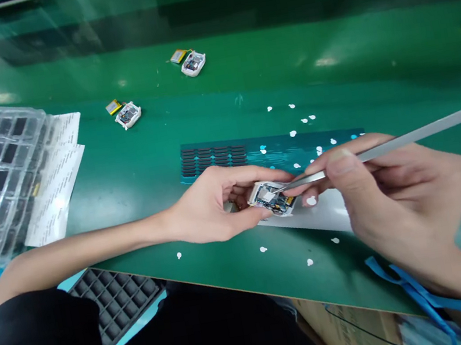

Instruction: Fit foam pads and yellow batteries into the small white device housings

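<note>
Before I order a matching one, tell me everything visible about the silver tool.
The silver tool looks like smooth metal: long, slim, rounded at the back, narrowing to a fine point. The right hand pinches it at a slant, its point over the open white case in the left hand; whether they touch is unclear.

Left hand (214,206), right hand (398,200), both curled

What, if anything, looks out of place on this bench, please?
Small white tabs lie scattered across the bench and blue strip; one appears stuck to the right hand. This looks odd against the neat rows in the clear tray.
</note>
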### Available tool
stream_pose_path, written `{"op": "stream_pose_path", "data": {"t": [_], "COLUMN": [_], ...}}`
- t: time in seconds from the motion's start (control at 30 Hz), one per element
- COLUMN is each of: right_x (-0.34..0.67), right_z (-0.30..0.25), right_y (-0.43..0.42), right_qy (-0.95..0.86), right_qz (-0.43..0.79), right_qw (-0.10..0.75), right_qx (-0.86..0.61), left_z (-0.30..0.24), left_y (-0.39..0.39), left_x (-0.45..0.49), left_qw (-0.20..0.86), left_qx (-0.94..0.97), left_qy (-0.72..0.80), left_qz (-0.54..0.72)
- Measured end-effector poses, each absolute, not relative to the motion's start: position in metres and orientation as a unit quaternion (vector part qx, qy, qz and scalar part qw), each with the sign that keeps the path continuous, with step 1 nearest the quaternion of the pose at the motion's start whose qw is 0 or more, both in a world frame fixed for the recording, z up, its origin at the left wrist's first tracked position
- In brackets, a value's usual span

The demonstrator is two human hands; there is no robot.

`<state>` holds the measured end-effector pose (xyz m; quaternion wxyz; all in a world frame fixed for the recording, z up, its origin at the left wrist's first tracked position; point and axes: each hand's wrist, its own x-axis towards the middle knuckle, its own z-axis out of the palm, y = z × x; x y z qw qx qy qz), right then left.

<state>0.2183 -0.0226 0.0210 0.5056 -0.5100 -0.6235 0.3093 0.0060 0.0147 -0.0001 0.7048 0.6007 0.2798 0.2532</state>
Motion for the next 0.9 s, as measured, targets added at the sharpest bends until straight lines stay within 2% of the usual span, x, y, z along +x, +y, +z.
{"op": "stream_pose_path", "data": {"t": [0.57,0.9], "right_x": [0.218,0.219], "right_z": [0.014,0.012], "right_y": [-0.018,-0.027], "right_qy": [-0.599,-0.631], "right_qz": [0.381,0.305], "right_qw": [0.495,0.484], "right_qx": [-0.502,-0.524], "left_z": [-0.003,0.001], "left_y": [0.009,0.001], "left_x": [0.006,0.008], "left_qw": [0.699,0.665], "left_qx": [0.602,0.612], "left_qy": [0.294,0.327], "left_qz": [0.252,0.277]}}
